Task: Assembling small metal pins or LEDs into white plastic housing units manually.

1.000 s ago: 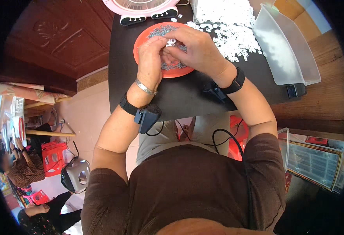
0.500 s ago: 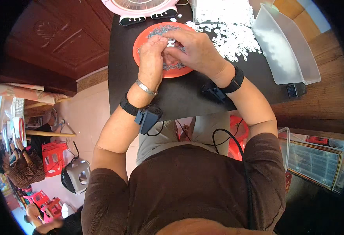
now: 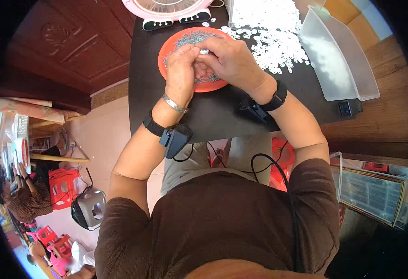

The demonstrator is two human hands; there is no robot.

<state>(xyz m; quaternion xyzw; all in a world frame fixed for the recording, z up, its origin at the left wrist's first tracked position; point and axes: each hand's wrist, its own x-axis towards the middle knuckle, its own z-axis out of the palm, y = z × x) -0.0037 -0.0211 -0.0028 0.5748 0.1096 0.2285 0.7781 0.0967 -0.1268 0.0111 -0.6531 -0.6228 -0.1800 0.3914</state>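
Note:
Over a round orange-red plate (image 3: 162, 55), my two hands meet with fingers closed round a small white plastic piece (image 3: 204, 51). My right hand (image 3: 234, 63) pinches this piece between thumb and forefinger. From the other side, my left hand (image 3: 180, 72) presses its fingertips against it; whether a screw or nail is also between them is hidden. Many thin grey metal pins, like nails or screws (image 3: 191, 39), lie spread on the plate beneath. To the right, loose flat white pieces with holes (image 3: 278, 49) are heaped on the dark table (image 3: 213, 111).
A translucent bin (image 3: 336, 65) stands at the right, with another container (image 3: 265, 14) full of white pieces behind the heap. A pink fan-like appliance (image 3: 169, 10) sits at the back left. Black devices are strapped to both wrists. Other people sit far left near red stools (image 3: 64, 188).
My hands stay over the plate, fingers shifting slightly. The white piece has tilted and shows less of its face between the fingertips.

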